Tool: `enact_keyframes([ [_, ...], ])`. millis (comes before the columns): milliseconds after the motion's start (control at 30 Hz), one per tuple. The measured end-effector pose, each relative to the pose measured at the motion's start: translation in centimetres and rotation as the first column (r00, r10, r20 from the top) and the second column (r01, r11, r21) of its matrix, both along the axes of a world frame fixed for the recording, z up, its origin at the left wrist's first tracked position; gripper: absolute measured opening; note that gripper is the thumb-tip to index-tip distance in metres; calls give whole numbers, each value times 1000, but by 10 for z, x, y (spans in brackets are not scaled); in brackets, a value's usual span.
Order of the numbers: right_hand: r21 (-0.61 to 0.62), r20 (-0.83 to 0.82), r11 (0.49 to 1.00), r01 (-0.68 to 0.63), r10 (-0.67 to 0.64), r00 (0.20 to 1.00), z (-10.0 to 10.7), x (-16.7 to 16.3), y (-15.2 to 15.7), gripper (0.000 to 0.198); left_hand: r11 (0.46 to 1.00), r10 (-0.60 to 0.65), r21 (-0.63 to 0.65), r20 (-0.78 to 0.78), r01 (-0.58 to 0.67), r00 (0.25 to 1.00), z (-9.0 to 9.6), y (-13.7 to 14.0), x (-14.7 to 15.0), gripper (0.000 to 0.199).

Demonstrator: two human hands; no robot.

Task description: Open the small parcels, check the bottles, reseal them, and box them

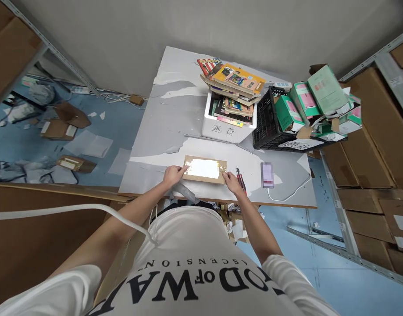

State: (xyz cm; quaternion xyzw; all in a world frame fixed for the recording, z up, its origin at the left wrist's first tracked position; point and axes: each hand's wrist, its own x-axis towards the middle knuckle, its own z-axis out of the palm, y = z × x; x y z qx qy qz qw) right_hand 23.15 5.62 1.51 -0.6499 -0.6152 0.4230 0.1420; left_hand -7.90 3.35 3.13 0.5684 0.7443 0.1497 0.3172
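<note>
A flat brown cardboard box (pixel 221 179) with a white label and clear tape lies near the front edge of the table (pixel 168 118). My left hand (pixel 173 176) grips its left end, thumb on top. At the opposite end my right hand (pixel 232 181) holds the right edge between thumb and fingers. A strip of clear greyish plastic (pixel 184 192) hangs by the table edge beside my left hand. Just right of my right hand lie a box cutter (pixel 238 172) and a red and black pen-like item (pixel 243 183).
Behind stands a white bin (pixel 225 131) heaped with books (pixel 240 79). A black crate (pixel 267 127) holds green and pink boxes (pixel 326 87). A phone (pixel 267 175) with a white cable lies at right. Shelves of cartons (pixel 365 127) flank the table; scraps and boxes (pixel 76 163) litter the floor.
</note>
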Motion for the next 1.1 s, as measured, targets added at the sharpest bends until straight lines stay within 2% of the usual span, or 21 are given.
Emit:
enact_keyframes([
  [200,-65,-121,997,49,-57,991,-12,3,-2,50,1000,-11,-12,18,11,1000,-4,1,-2,60],
  [267,-51,-111,996,70,-75,991,-15,12,-3,47,999,-5,-33,5,5,1000,-3,1,-2,61],
  [333,3,7,987,162,-162,987,-19,29,-6,43,998,-5,-67,-10,4,1000,0,-1,-3,63],
  [400,67,164,958,279,-286,944,-24,49,-11,37,998,17,-67,-34,-19,999,3,-6,-4,64],
  [433,84,226,942,324,-335,915,-27,59,-15,36,999,33,-21,-48,-34,998,4,-10,-4,63],
  [500,74,295,922,379,-383,875,-33,74,-21,36,985,9,172,-63,2,998,5,-18,-2,60],
  [533,61,317,918,393,-391,864,-37,79,-23,37,954,-60,291,-68,78,996,5,-23,1,60],
  [600,38,340,918,395,-384,859,-42,83,-25,37,827,-300,468,-100,311,949,3,-31,9,57],
  [667,23,335,928,371,-357,872,-44,82,-22,35,675,-522,524,-158,519,838,-1,-34,19,49],
  [700,23,326,936,352,-340,882,-41,81,-19,33,619,-587,524,-187,585,788,-4,-35,24,45],
  [767,53,304,948,314,-315,899,-30,78,-7,33,564,-638,503,-237,655,732,-12,-32,32,42],
  [833,121,273,952,280,-303,913,-8,70,7,38,555,-644,482,-267,678,717,-21,-29,35,42],
  [900,196,212,962,190,-231,949,22,53,22,45,558,-647,465,-274,687,711,-29,-27,36,45],
  [967,256,120,963,-88,59,991,54,26,32,50,560,-651,458,-272,690,709,-35,-27,34,49],
  [1000,276,130,921,-274,247,960,68,10,35,52,561,-651,459,-271,689,710,-38,-27,34,51],
  [1033,285,184,847,-449,411,893,80,-7,36,53,560,-649,463,-270,687,711,-41,-27,33,51],
  [1100,203,335,672,-712,635,696,97,-39,38,53,556,-644,475,-272,682,715,-45,-27,33,52],
])
